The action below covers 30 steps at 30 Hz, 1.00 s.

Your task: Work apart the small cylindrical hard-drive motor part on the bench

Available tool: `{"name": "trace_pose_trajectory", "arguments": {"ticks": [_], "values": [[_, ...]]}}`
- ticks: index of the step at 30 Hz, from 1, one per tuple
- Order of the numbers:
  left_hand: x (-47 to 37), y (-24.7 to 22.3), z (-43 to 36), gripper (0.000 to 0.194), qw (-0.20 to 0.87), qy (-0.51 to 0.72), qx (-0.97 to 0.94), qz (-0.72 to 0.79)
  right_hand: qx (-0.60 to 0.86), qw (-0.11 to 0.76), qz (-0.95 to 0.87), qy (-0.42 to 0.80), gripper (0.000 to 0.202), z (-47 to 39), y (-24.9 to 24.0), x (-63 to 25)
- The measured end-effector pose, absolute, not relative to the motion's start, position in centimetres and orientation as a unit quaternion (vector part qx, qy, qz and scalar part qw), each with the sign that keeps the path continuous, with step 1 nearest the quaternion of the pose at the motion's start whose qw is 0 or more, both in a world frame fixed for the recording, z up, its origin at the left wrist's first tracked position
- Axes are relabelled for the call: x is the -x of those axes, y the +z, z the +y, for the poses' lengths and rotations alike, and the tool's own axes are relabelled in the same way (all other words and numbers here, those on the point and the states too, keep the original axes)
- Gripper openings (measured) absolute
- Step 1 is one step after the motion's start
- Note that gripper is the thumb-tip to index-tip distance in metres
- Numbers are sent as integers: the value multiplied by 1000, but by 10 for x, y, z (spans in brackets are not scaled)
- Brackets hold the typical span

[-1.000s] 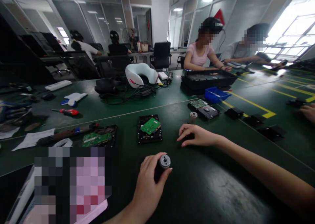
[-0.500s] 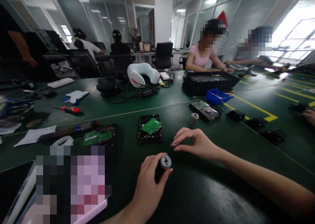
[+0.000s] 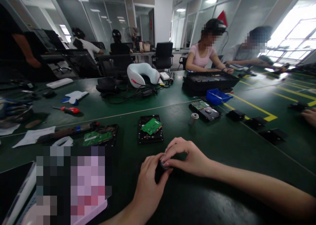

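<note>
yellow-lined green tbl (image 3: 170, 116) under lh (image 3: 149, 177), rh (image 3: 190, 155); glass walls (image 3: 79, 17) bhnd.

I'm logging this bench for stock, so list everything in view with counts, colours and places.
Held cylinder: 1, grey, front centre
Standing cylinder: 1, silver, centre right
Hard drives: 3, dark with green boards, left, centre, right
Screwdriver: 1, red, left
Long tool: 1, brown-black, left
Clutter: count unclear, mixed, far left
Small tray: 1, blue, right
Large bin: at least 1, black, beyond small tray
Small parts: at least 4, black, right
Neck pillow: 1, pale blue, far centre
Cables: count unclear, black, beside neck pillow
Chairs: several, black, background
Other people: at least 5, varied clothing, background
Table: 1, green, foreground
Left hand: 1, bare, around held cylinder
Right hand: 1, bare, at its top
</note>
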<state>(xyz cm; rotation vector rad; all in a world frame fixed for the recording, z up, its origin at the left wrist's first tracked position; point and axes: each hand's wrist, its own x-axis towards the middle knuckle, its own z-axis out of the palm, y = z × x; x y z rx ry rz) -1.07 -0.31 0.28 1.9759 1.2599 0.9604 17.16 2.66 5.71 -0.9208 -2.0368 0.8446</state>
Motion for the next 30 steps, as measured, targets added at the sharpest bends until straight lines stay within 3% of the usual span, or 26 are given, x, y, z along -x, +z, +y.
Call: {"name": "trace_pose_trajectory", "arguments": {"ticks": [5, 11, 17, 30], "values": [[10, 2, -4, 30, 303, 357, -743, 479, 356, 376, -805, 290, 13, 26, 56, -171], [10, 4, -3, 35, 304, 359, -741, 480, 317, 392, -816, 284, 42, 25, 59, -172], [11, 3, -3, 33, 297, 362, -743, 479, 343, 419, -759, 361, 42, 23, 51, -171], [10, 5, -4, 33, 285, 364, -747, 478, 348, 462, -708, 406, 54, 28, 59, -181]]}}
